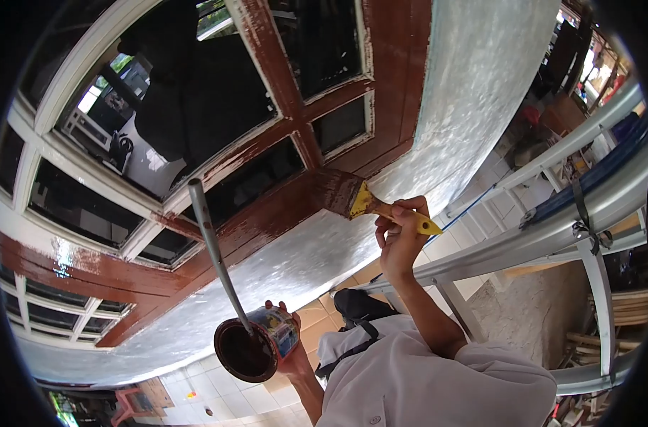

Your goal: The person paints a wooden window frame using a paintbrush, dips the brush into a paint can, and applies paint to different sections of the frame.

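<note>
My right hand [403, 242] is closed around the yellow handle of a paintbrush [363, 201]. The brush's bristles, coated in brown paint, touch the lower rail of a wooden window frame [267, 199], which is partly brown and partly white. Lower down, my left hand [292, 356] grips a paint can [277, 329] with a printed label, its mouth tilted towards me. Dark brown paint coats the inside of the can, and a grey rod [213, 245] stands in it, leaning up to the left. The fingers of my left hand are partly hidden behind the can.
A grey wall [473, 92] borders the window. Close on my right runs a metal ladder [480, 260], with another ladder rail [551, 156] beyond it. Far below are floor tiles [224, 398], a red plastic chair [130, 404] and stacked wood [612, 317].
</note>
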`<state>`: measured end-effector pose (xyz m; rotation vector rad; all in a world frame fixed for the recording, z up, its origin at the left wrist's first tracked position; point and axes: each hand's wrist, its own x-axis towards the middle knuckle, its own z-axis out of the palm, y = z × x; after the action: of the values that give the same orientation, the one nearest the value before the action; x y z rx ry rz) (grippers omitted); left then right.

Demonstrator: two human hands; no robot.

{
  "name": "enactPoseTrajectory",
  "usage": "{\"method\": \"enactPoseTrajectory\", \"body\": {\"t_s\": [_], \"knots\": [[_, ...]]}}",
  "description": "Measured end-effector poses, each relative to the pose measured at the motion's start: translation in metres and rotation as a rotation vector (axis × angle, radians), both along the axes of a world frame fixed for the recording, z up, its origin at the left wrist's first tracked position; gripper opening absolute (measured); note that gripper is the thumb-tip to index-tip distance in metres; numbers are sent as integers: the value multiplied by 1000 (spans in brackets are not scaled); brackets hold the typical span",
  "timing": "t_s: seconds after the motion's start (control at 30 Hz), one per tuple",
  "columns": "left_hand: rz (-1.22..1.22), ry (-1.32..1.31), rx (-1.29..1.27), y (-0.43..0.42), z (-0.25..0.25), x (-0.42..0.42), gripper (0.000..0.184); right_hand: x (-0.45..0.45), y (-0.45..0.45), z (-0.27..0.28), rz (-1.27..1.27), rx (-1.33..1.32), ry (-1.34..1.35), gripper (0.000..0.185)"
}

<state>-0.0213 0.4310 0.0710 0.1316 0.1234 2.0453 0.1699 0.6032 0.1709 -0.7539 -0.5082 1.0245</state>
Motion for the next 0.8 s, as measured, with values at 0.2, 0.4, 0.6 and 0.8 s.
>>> {"method": "enactPoseTrajectory", "body": {"t_s": [0.2, 0.4, 0.6, 0.8], "knots": [[-37, 13, -15, 3, 3, 3, 82, 12, 1, -3, -166, 42, 99, 12], [-49, -13, -20, 8, 6, 6, 81, 13, 2, -2, -233, 69, 148, 17], [-68, -44, -20, 12, 7, 8, 79, -1, 3, -14, -331, 224, -44, 26], [-82, 69, -25, 14, 5, 9, 84, -25, 5, -22, -260, 308, -106, 22]]}}
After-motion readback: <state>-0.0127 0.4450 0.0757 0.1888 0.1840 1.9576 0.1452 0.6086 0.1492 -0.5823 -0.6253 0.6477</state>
